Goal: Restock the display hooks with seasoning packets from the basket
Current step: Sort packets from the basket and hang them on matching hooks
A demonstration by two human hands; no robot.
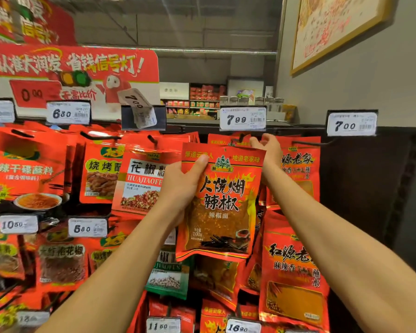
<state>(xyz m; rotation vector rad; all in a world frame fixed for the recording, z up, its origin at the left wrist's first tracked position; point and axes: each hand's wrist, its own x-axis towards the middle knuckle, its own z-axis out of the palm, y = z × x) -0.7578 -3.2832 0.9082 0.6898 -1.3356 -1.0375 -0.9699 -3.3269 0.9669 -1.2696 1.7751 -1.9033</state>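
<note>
The red chili packet [220,200] is held up in front of the hooks, under the 7.99 price tag [242,118]. The left hand [181,186] grips its left edge, thumb on front. The right hand [265,150] reaches behind its top corner, fingers curled; I cannot tell what they touch.

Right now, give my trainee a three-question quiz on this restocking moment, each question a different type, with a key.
1. True or false: the left hand holds the chili powder packet by its left edge.
2. Multiple choice: which price tag hangs just above the hook the right hand reaches toward? A) 6.80 B) 7.99 C) 10.50
3. Fill in: the loose, tilted price tag left of it reads ____.

Key:
1. True; the thumb lies across the packet's front.
2. B, the 7.99 tag.
3. 7.00
</note>
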